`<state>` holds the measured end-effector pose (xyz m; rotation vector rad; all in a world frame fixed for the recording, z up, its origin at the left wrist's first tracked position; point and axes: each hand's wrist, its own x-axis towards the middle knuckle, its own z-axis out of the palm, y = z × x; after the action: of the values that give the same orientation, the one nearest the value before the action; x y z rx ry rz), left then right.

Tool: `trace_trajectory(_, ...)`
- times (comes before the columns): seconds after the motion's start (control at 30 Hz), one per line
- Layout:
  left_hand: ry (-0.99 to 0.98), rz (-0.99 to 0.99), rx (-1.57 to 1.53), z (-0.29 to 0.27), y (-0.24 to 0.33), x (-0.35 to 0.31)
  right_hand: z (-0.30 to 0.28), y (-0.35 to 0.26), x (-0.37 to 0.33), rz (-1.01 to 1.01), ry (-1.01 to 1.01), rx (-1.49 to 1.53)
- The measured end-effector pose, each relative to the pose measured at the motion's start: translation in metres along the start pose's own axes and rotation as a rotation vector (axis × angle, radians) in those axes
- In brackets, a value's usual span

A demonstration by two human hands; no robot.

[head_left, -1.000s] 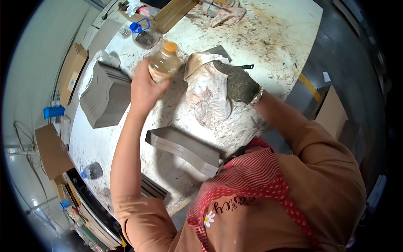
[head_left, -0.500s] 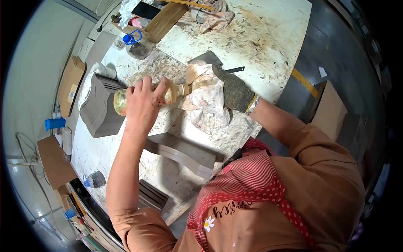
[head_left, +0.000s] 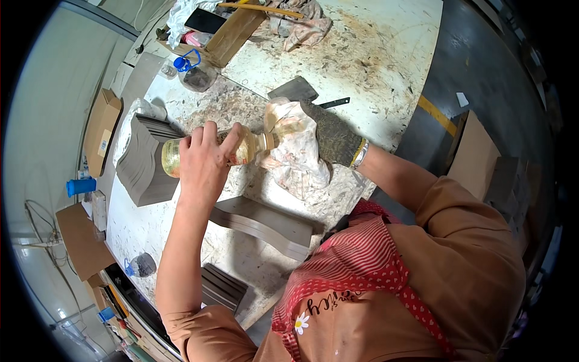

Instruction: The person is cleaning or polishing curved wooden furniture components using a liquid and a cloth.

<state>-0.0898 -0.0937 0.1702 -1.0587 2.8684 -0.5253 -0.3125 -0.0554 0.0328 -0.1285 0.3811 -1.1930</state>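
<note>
My bare left hand [head_left: 207, 158] is wrapped around a clear plastic bottle [head_left: 244, 148] with yellowish liquid, tipped on its side. The bottle's mouth touches or nearly touches a stained white rag [head_left: 294, 145], which shows a damp yellowish patch there. My right hand [head_left: 338, 136], in a dark work glove, grips the rag from the right; its fingers are partly hidden behind the cloth. A putty knife with a wide grey blade [head_left: 294, 89] and black handle lies just beyond the rag. Curved grey molding pieces [head_left: 265, 222] lie nearer to me, below the bottle.
More stacked grey moldings [head_left: 148, 160] stand at the left, with others [head_left: 222, 286] near the front edge. A cut plastic jug with a blue cap [head_left: 198, 77], a wooden box [head_left: 236, 37] and a crumpled rag [head_left: 304, 24] occupy the far side. Another small jug [head_left: 142, 265] sits at left.
The bottle mouth has pressed slightly further toward the rag, and a wet yellowish patch now shows on the cloth. The whole view has shifted a little; both hands keep their holds.
</note>
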Motion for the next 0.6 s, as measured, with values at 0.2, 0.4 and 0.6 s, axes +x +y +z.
trace_trajectory(0.2,-0.018,-0.059,-0.088,0.003,-0.004,-0.001,0.013,-0.001,-0.001,-0.335,-0.233,-0.950)
trace_trajectory(0.4,0.092,-0.218,-0.530,0.038,-0.030,-0.001,0.040,-0.002,-0.011,0.138,-0.132,-0.051)
trace_trajectory(0.6,0.203,-0.648,-1.277,0.108,-0.076,-0.011,0.024,-0.003,-0.020,0.077,-0.079,-0.501)
